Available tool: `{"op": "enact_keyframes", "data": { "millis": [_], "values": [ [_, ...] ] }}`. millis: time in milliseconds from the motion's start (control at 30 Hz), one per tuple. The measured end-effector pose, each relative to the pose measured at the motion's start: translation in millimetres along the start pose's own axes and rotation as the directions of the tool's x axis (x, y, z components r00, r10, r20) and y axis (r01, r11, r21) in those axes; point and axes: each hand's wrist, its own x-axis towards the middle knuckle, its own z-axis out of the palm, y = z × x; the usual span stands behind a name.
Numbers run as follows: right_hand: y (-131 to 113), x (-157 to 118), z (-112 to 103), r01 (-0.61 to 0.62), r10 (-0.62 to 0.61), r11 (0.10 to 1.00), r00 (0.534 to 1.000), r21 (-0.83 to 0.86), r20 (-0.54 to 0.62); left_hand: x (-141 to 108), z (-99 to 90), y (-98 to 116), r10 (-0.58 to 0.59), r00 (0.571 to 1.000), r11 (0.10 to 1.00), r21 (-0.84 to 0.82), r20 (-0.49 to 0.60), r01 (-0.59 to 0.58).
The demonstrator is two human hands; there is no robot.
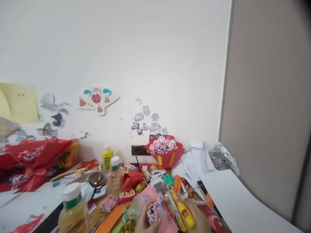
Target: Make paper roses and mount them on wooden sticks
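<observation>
My left hand (143,223) is closed around a pink-and-white paper rose (154,213) at the bottom centre of the head view. Just to the right, my right hand (198,218) is wrapped round a yellow tool (183,210) that looks like a glue gun, its narrow end pointing up and left. The rose and the tool are apart. Pink paper (167,220) lies beneath and between my hands. Another paper rose (109,204) rests on the table to the left.
A red-wrapped rose bouquet (165,152) stands against the wall. Bottles (74,210) and a larger red bouquet (36,158) are on the left. White sheets (233,197) cover the right side. Orange strips (110,221) and craft scraps crowd the middle.
</observation>
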Motion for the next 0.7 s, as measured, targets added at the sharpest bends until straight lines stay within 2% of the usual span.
{"op": "enact_keyframes", "data": {
  "millis": [100, 167, 433, 700],
  "values": [
    [-2, -20, 1, 0.116, -0.126, 0.985, 0.989, -0.125, -0.076, -8, -2.0, 3, 0.007, 1.000, 0.999, 0.047, 0.003, -0.007],
    [-4, -27, 4, 0.125, -0.140, 0.981, 0.985, -0.152, -0.096, -12, -0.9, 6, 0.002, 1.000, 0.996, 0.093, 0.025, -0.005],
    [-6, -36, 10, 0.082, -0.079, 0.996, 0.993, -0.033, 0.083, -17, 11.5, -5, -0.025, 1.000, 0.998, 0.062, -0.003, 0.025],
    [-7, -34, 8, 0.063, -0.062, 0.998, 0.990, -0.009, 0.129, -14, 9.9, -4, 0.020, 1.000, 0.986, 0.165, 0.012, -0.022]
  ]
}}
